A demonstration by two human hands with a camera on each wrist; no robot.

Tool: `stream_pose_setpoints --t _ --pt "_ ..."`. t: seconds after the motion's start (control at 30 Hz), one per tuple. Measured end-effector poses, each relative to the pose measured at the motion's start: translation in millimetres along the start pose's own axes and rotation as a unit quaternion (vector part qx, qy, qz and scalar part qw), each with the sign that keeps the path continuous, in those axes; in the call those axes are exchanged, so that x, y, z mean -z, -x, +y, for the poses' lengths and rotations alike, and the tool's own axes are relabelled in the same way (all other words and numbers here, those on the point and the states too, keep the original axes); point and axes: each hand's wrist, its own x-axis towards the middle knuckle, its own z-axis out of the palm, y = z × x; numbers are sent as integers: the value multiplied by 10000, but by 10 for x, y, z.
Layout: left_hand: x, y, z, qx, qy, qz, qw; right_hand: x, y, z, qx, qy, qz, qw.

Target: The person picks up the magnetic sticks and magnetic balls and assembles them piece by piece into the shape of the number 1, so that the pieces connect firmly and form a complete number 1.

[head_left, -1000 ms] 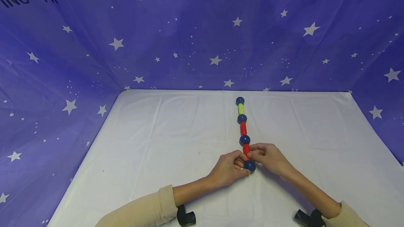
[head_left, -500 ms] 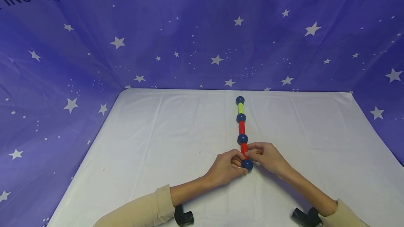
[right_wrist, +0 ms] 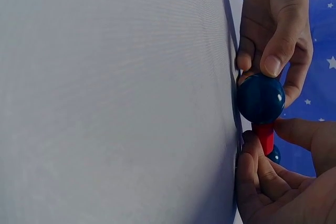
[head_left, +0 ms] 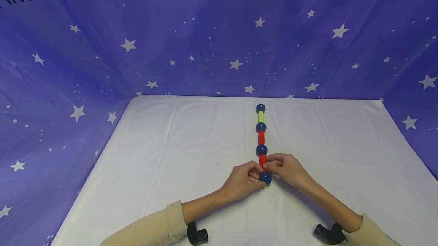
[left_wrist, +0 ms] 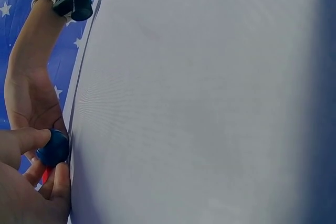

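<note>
A straight chain of blue balls joined by short rods lies on the white table, pointing away from me. Its nearest blue ball (head_left: 265, 178) is pinched between the thumb and fingers of my left hand (head_left: 242, 180). My right hand (head_left: 289, 169) pinches the nearest red rod (head_left: 262, 161), just beyond that ball. Farther along come a second blue ball (head_left: 261, 149), another red rod (head_left: 261, 137), a third ball (head_left: 261, 127), a yellow-green rod (head_left: 261, 116) and the far end ball (head_left: 260, 108). In the right wrist view, the near ball (right_wrist: 261, 98) meets the red rod (right_wrist: 263, 138) end on.
A white cloth covers the table (head_left: 191, 139). Purple curtain (head_left: 205, 40) with white stars hangs behind it and on both sides. Black wrist devices (head_left: 197, 234) sit under both sleeves near the front.
Both hands have shifted slightly left with the near end of the chain. The chain now runs straighter, its far end almost unmoved.
</note>
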Motion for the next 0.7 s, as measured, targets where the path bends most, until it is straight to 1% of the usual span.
stream_pose_setpoints --t 0.17,0.33,0.43,0.57,0.7 --pt "1 -7 -1 -45 -218 -8 9998 -4 -6 8 -7 -1 17 10000" --pt "23 -10 8 3 -313 -62 9995 -5 -5 7 12 -21 -8 10000" --pt "56 -4 2 53 -325 -37 9995 -8 -3 8 -27 27 3 10000" --pt "151 2 -13 104 -342 26 9994 -14 2 11 -85 130 60 9999" --pt "305 -11 -21 -86 -507 145 9986 -11 9 19 -103 194 103 9997"
